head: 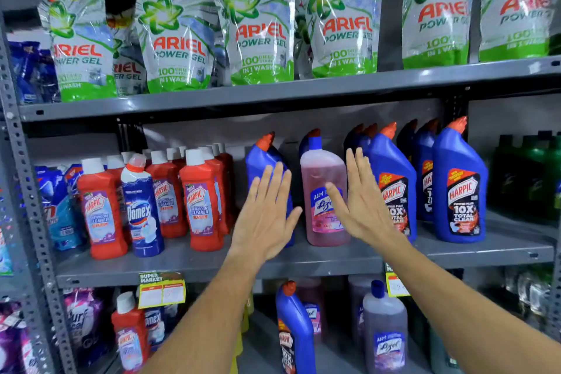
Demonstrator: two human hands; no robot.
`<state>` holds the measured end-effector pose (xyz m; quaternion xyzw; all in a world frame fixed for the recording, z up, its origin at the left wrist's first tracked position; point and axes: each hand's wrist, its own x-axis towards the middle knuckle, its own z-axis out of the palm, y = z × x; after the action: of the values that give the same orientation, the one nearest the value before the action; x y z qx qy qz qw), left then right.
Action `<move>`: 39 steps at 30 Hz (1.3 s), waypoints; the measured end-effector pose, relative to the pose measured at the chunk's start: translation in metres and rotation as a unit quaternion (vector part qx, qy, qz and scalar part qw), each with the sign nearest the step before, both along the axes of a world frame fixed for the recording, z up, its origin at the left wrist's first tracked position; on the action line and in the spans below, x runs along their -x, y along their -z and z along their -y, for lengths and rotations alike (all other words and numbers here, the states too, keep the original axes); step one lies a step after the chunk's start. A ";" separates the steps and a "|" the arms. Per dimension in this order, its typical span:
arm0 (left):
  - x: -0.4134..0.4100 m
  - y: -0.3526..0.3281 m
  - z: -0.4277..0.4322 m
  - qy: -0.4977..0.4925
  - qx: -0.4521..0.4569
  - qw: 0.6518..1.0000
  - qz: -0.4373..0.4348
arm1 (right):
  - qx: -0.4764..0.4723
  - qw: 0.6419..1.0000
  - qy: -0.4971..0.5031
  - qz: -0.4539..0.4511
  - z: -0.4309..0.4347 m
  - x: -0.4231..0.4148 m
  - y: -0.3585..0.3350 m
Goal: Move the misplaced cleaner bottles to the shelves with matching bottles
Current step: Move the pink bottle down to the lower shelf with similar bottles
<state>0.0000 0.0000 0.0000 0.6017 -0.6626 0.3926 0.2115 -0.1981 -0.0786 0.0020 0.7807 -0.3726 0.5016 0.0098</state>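
Note:
A pink Lizol bottle (324, 191) stands on the middle shelf (212, 264) among blue Harpic bottles (460, 185). My left hand (265, 215) is spread flat just left of it, in front of a blue Harpic bottle (261, 161). My right hand (362, 203) is spread flat at its right side, thumb over the label. Neither hand holds anything. A blue-and-white Domex bottle (141, 206) stands among red Harpic bottles (200, 203) at the left. On the lower shelf a blue Harpic bottle (296, 331) stands beside a purple Lizol bottle (385, 334), and a red Harpic bottle (129, 334) stands at the left.
Ariel Power Gel pouches (261, 24) fill the top shelf (273, 91). Dark green bottles (528, 173) stand at the far right of the middle shelf. Blue refill pouches (60, 209) sit at its left. A perforated grey upright (27, 191) frames the left side. Price tags (161, 290) hang below.

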 end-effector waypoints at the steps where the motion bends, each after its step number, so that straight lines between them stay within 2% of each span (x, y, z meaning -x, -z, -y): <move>1: 0.002 0.013 0.000 -0.002 -0.027 0.999 -0.019 | -0.023 1.000 -0.006 0.001 0.002 -0.002 0.009; 4: 0.000 0.066 0.003 0.008 -0.103 0.994 -0.042 | -0.081 0.997 -0.016 0.007 0.007 -0.010 0.035; 10: -0.003 0.115 0.012 -0.005 -0.241 0.966 -0.094 | -0.205 0.964 -0.085 0.148 0.028 -0.029 0.072; 13: -0.003 0.119 0.015 -0.021 -0.242 0.964 -0.107 | -0.262 0.939 -0.094 0.203 0.042 -0.031 0.082; 22: -0.005 0.135 0.025 -0.024 -0.176 0.976 -0.123 | -0.308 0.910 -0.158 0.226 0.078 -0.023 0.085; 31: -0.002 0.133 0.023 -0.020 -0.193 0.971 -0.143 | -0.279 0.920 -0.128 0.242 0.048 -0.020 0.077; 39: -0.001 0.126 0.019 -0.016 -0.204 0.969 -0.137 | -0.266 0.924 -0.115 0.248 -0.019 0.008 0.071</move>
<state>0.0014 -0.0192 -0.1264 0.6909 -0.6836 0.1660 0.1668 -0.2066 -0.0593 -0.0694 0.6425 -0.3906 0.5596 -0.3486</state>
